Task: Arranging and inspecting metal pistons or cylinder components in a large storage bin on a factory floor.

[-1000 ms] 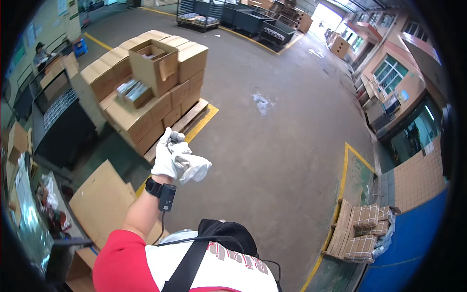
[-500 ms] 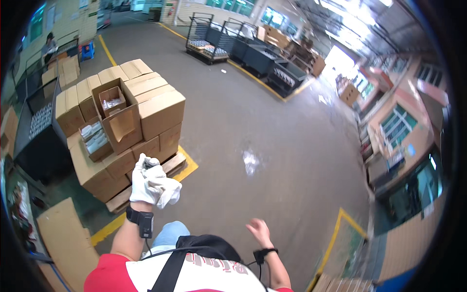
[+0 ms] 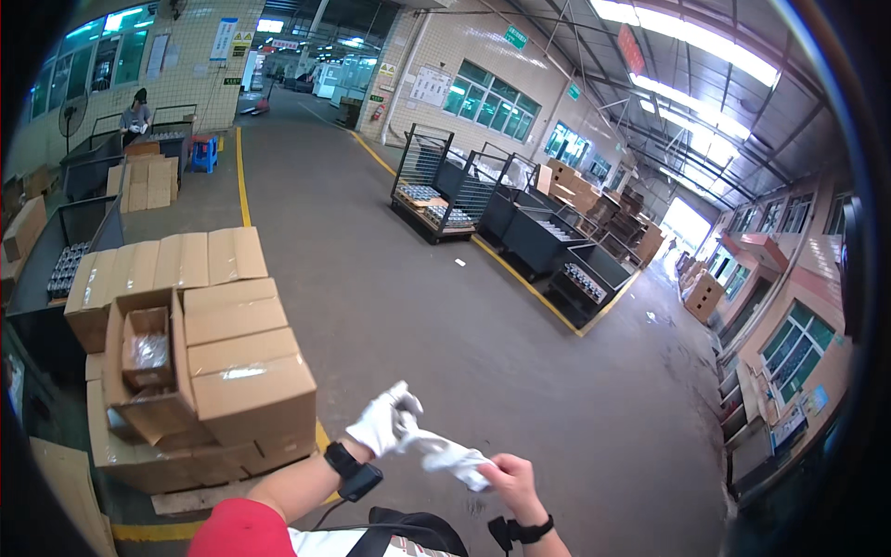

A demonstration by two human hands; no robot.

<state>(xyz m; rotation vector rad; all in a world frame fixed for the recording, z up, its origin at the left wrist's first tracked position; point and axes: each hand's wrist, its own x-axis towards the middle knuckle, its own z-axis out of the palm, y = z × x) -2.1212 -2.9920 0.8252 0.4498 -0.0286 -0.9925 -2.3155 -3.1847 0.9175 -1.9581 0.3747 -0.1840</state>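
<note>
Left hand (image 3: pixel 382 422) already gloved, pinching loose white glove (image 3: pixel 447 455) | bare right hand (image 3: pixel 509 480) grips it, not yet on

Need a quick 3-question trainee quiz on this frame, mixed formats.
1. True or false: the left hand wears a white fabric glove.
2. What does the bare right hand grip? A) second white fabric glove B) tape roll C) knife
3. Which side of the person is the stack of brown cardboard boxes on?

Key: 1 true; 2 A; 3 the left.
</note>
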